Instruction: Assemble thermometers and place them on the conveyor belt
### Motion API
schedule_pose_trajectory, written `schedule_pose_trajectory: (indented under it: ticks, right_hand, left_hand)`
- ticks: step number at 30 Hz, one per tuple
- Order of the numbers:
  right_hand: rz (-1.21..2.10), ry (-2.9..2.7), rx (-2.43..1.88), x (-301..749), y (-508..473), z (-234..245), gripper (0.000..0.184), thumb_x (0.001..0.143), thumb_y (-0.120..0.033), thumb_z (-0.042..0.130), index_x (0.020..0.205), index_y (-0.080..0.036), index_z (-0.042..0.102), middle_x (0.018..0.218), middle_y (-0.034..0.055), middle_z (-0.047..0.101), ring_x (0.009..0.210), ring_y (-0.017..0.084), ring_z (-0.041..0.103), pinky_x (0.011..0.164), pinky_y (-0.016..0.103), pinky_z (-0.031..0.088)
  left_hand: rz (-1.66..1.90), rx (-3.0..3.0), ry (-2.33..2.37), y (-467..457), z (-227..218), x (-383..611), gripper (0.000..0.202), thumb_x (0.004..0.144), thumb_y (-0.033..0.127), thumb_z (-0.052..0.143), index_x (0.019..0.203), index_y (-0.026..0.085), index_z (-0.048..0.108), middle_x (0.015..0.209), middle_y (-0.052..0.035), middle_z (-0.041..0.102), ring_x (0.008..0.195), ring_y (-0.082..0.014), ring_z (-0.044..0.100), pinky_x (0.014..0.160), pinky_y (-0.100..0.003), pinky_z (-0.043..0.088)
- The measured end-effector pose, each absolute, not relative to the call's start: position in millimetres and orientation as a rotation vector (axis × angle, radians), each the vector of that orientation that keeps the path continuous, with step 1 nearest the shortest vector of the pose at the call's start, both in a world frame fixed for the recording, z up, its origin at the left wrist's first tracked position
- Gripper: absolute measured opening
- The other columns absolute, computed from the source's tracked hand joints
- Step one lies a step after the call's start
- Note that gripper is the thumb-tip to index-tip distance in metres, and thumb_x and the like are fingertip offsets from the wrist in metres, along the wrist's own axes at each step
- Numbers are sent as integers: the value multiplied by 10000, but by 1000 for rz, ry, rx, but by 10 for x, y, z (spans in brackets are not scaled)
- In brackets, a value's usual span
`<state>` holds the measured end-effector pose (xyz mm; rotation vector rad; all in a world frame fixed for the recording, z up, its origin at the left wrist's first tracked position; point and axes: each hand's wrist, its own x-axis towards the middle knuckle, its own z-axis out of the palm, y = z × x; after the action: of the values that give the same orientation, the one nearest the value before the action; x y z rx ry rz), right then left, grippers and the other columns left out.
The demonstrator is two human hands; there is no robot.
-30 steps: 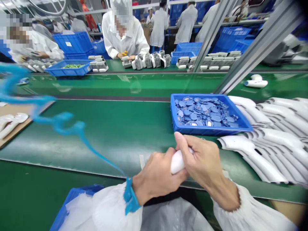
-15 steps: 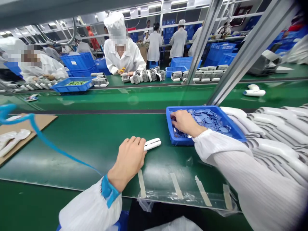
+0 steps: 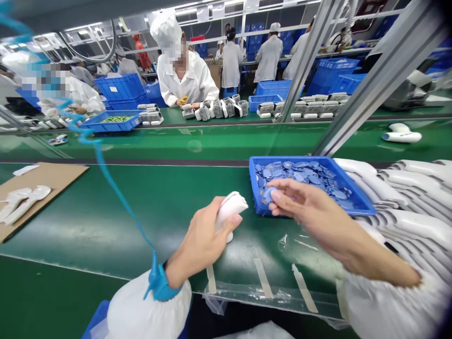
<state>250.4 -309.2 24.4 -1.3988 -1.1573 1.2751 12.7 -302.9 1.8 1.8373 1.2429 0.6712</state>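
Note:
My left hand [image 3: 202,240] is closed around a white plastic housing [image 3: 230,207], held up just above the green belt [image 3: 141,207]. A blue coiled cord [image 3: 106,174] runs from the blue strap on that wrist. My right hand [image 3: 303,207] pinches a small blue round part [image 3: 268,194] at the near left corner of a blue tray [image 3: 356,200] filled with several such parts. The two hands are about a hand's width apart.
A stack of white housings [image 3: 413,207] lies right of the tray. A cardboard sheet [image 3: 42,183] with white parts lies at the left. Two slanted metal posts [image 3: 374,80] rise behind the tray. Across a second belt, people in white coats work beside blue bins [image 3: 113,122].
My left hand has lifted the white housing off the belt and turned it upright. My right hand has come out of the tray with a blue part pinched in its fingers.

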Motion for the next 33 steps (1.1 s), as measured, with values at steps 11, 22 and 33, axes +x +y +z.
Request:
schedule_pose_trajectory:
  ticks: [11,22,33]
  right_hand:
    - [1002,-1127,-1425,2214,-3505,6,479,801,-598,768,1034,-180,754,852,59,741,715,162,660,660,286,564]
    - [298,-1822,-1252,2251,-3542,11,226,1031,-248,552,1236,-205,637,1113,23,706,971,100,685,844,200,549]
    - [262,-1903,-1447,2262,-3891,-227,114,1054,-308,483,1109,-232,548,997,26,668,780,116,669,662,210,536]
  left_hand:
    - [551,2027,1095,-3063,117,362,275,1019,409,568,1273,305,584,1125,14,715,973,-227,639,821,-336,440]
    - [639,2270,951,-3098,38,361,263,1068,387,479,1269,257,587,1088,13,736,930,-188,654,821,-334,418]
    - [1044,2005,1415,-3220,-223,419,365,1017,428,536,740,194,572,738,-13,602,718,-160,534,683,-326,380]
